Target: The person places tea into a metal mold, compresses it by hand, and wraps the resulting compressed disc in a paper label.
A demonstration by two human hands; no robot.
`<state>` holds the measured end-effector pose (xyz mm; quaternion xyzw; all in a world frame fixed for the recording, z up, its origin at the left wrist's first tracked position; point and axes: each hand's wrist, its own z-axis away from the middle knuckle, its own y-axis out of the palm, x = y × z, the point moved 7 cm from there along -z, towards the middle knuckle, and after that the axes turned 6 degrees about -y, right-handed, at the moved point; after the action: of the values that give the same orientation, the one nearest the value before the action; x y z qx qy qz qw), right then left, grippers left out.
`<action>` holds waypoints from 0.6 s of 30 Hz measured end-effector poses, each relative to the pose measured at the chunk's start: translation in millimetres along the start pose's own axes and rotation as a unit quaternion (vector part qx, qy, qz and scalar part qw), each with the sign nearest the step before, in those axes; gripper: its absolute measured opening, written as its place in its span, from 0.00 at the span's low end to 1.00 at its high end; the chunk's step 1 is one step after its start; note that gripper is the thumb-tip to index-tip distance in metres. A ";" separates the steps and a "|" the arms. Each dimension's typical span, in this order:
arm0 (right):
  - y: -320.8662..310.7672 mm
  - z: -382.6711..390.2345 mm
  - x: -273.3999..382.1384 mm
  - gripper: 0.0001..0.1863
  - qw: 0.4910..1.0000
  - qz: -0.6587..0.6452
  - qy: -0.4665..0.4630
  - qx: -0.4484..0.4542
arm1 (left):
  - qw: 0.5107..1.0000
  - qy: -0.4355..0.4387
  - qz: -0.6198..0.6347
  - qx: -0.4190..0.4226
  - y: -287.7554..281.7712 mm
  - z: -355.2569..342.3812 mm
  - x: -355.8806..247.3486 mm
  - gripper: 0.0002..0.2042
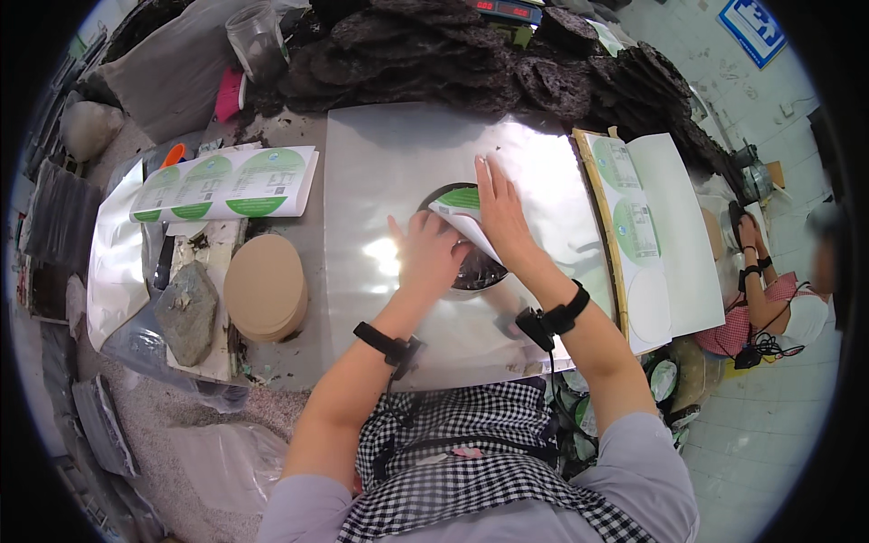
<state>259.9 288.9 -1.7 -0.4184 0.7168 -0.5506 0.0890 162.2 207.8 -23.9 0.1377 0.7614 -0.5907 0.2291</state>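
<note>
Round dark cake (475, 267) on silver-sheeted table (380, 163), left hand (425, 253) pressing flat, right hand (501, 213) pinching green label (460, 206).

A round green-and-white label (463, 201) lies on a dark disc at the centre of the surface, partly under a white wrapper. To the left sits a stack of white label sheets (226, 184) with green circles; to the right, another label sheet (634, 217). A red-digit screen (505, 9) stands at top, a blue-and-white sign (753, 29) top right
</note>
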 end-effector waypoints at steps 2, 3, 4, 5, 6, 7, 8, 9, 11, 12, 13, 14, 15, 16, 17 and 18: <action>-27.3 1.1 24.3 0.34 0.990 0.046 -0.113 -0.075 | 1.000 -0.008 -0.014 0.011 3.2 -1.1 0.0 0.15; -11.5 5.6 18.8 0.33 0.992 0.037 -0.117 0.011 | 0.999 -0.011 -0.031 0.019 7.7 -2.8 1.5 0.15; 10.8 13.5 11.8 0.32 0.988 0.025 -0.119 0.096 | 0.998 -0.014 -0.050 0.029 10.5 -2.9 3.9 0.15; 30.2 23.7 4.8 0.31 0.976 0.013 -0.120 0.181 | 0.999 -0.013 -0.040 0.029 11.2 -1.1 4.1 0.16; 28.8 23.6 7.8 0.30 0.974 0.029 -0.138 0.176 | 0.999 -0.014 -0.030 0.024 9.7 -1.9 4.2 0.17; 27.1 25.1 11.9 0.29 0.972 0.046 -0.155 0.171 | 1.000 -0.015 -0.020 0.019 8.8 -2.7 3.9 0.18; 24.8 27.5 15.8 0.29 0.969 0.064 -0.172 0.166 | 0.999 -0.015 -0.029 0.015 9.5 -3.6 3.8 0.18; 23.1 30.1 16.8 0.29 0.972 0.060 -0.160 0.164 | 0.999 -0.017 -0.038 0.012 10.9 -4.7 5.5 0.19; 19.0 33.6 18.8 0.29 0.976 0.054 -0.137 0.159 | 0.999 -0.011 -0.029 0.005 16.4 -7.9 11.7 0.21; 18.7 34.7 19.7 0.29 0.979 0.048 -0.125 0.153 | 1.000 -0.007 -0.010 0.005 17.3 -7.0 12.2 0.21; 20.2 33.4 22.9 0.29 0.982 0.042 -0.113 0.147 | 1.000 -0.004 0.010 0.005 17.1 -6.2 14.3 0.22; 20.4 32.2 24.1 0.28 0.984 0.036 -0.102 0.141 | 0.993 0.002 0.106 0.047 17.3 -7.3 21.7 0.23; 22.0 32.9 23.9 0.29 0.982 0.034 -0.104 0.151 | 0.976 0.006 0.198 0.090 -2.3 -9.3 22.4 0.23; 22.0 31.5 22.5 0.29 0.981 0.032 -0.107 0.162 | 0.949 0.009 0.287 0.131 -11.9 -7.7 21.6 0.24; 21.9 31.0 22.7 0.29 0.978 0.029 -0.111 0.172 | 0.958 0.018 0.285 0.009 -15.8 3.6 30.0 0.28; 20.5 28.2 23.6 0.29 0.980 0.004 -0.095 0.176 | 0.898 -0.083 0.432 0.019 -15.9 14.4 39.0 0.29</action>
<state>251.3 253.2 -22.1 -0.4437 0.5988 -0.6252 0.2317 123.8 187.4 -33.5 0.4080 0.5937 -0.4570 0.5216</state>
